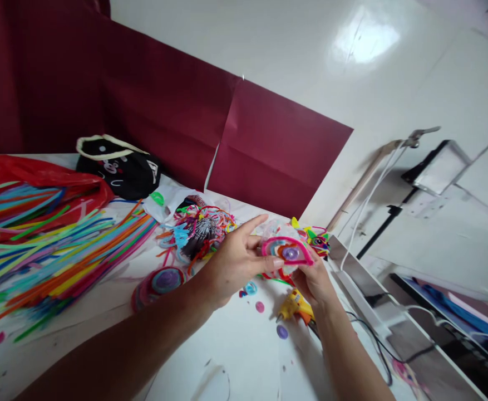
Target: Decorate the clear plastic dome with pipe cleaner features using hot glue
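Note:
Both hands hold up a pipe-cleaner craft piece (290, 253) with a pink fuzzy border, orange and white rings and a purple centre. My left hand (244, 259) grips its left side, thumb on the front and index finger stretched out past it. From the right and below, my right hand (312, 275) is closed on its lower right edge; some of its fingers are hidden behind. Below lie a yellow glue gun (296, 306), a purple disc (282, 332), a pink disc (260, 307) and a blue coil (250, 288). Another coiled round piece (167, 280) sits beside my left forearm.
Loose pipe cleaners (80, 250) and a red plastic bag (80, 189) cover the table's left. A black pouch (121, 170) and a pile of scraps (202, 228) stand behind. On the right are a colourful craft piece (319, 243), a lamp on a stand (442, 167), a grey ledge (377, 312) and cables.

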Motion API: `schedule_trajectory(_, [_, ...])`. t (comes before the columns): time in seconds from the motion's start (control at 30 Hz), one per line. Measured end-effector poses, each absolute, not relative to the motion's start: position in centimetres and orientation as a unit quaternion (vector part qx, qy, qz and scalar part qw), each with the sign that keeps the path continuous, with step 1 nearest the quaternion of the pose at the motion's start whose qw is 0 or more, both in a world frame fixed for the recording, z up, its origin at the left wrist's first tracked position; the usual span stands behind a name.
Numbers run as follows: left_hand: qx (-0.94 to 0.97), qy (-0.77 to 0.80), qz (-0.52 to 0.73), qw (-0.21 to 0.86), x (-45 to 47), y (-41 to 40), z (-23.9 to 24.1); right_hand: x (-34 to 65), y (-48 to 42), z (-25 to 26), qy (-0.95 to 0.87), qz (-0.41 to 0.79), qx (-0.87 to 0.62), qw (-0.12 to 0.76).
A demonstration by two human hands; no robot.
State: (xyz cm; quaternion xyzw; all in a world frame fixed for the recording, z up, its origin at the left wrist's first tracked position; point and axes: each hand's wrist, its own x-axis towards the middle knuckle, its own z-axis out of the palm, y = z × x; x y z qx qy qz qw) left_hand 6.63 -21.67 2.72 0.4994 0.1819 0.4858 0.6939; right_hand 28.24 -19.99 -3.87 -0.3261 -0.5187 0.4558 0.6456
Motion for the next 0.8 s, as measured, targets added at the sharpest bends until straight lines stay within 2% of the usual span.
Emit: schedule_trajectory(0.8, [0.434, 0.229, 0.472, 0.733, 6.6, -19.1, 2.6, 28.1, -20.2, -2.4, -0.478, 0.492, -0.332, 0.647])
